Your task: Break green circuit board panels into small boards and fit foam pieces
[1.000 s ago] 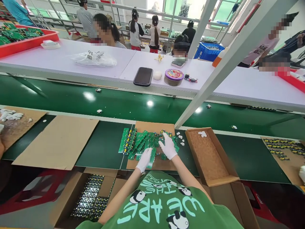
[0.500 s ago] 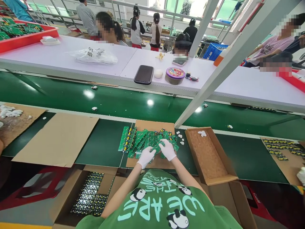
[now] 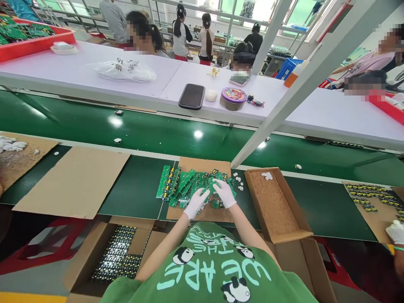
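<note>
Both my hands wear white gloves and are over a pile of green circuit boards (image 3: 186,185) on a cardboard sheet (image 3: 205,162). My left hand (image 3: 195,204) is at the pile's near side, fingers curled together at the edge of a green circuit board, partly hidden by the glove. Just to its right, my right hand (image 3: 224,194) reaches over the boards with thumb and fingers apart; nothing shows clearly between them. A small board piece (image 3: 216,204) lies beneath it. Long board strips with yellow parts (image 3: 168,183) stand along the pile's left side.
Small white discs (image 3: 238,181) lie right of the pile, beside a shallow cardboard box (image 3: 279,206). Below left, an open carton (image 3: 118,252) holds rows of boards. A slanted metal post (image 3: 265,122) rises beyond. The green conveyor (image 3: 164,130) carries small parts. Another person's gloved hand (image 3: 396,231) is far right.
My right hand's fingers have spread and lifted slightly; my left hand has shifted a little right. Small parts on the conveyor have moved left. The other person's glove at far right shows more.
</note>
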`<state>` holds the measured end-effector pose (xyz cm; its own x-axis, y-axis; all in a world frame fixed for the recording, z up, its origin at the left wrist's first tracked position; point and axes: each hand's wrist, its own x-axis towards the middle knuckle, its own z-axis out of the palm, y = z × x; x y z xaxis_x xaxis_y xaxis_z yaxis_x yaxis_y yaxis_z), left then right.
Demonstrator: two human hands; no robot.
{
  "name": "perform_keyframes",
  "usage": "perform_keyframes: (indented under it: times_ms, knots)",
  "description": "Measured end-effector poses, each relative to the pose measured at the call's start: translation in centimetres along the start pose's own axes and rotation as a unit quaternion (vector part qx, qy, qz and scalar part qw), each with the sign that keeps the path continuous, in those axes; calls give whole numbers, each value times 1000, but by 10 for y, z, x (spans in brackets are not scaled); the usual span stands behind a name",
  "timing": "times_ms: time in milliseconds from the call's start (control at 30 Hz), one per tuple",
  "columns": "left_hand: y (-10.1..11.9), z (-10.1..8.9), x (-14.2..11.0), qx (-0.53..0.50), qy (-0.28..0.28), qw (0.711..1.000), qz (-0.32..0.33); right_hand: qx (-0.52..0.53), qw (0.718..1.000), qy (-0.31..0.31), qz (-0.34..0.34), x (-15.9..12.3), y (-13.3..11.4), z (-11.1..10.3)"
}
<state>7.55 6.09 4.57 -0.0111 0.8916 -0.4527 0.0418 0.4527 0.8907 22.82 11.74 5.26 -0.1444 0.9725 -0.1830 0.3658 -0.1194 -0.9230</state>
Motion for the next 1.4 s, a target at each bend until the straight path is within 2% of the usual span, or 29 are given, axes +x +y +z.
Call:
perform_keyframes:
  times_ms: [133,300,433,633,733,867,1067,1167,1267,1400]
  knots:
    - [1,5,0,42,27,999,21,-9,1000,-1,4,-10,1,3]
    - [-2,6,3,109,89,989,46,-82,994,68,-6,-18,3,9]
    - [-7,12,13,149,105,982,39,-125,987,99,-1,-10,8,12]
    - [-4,12,32,224,90,968,75,-162,984,73,1,1,18,2]
    - [-7,6,32,291,119,946,84,-177,982,61,3,-8,24,-1]
    - [-23,9,27,374,173,910,52,-182,982,45,18,-26,35,2]
    - [-38,17,31,425,165,886,80,-185,982,24,38,-41,47,1]
    - [-38,15,39,421,146,890,96,-192,980,-15,46,-45,51,-4]
    - [-29,7,46,394,150,901,103,-200,972,-116,40,-50,57,0]
    - [-5,-14,44,329,178,919,123,-222,943,-246,22,-50,63,19]
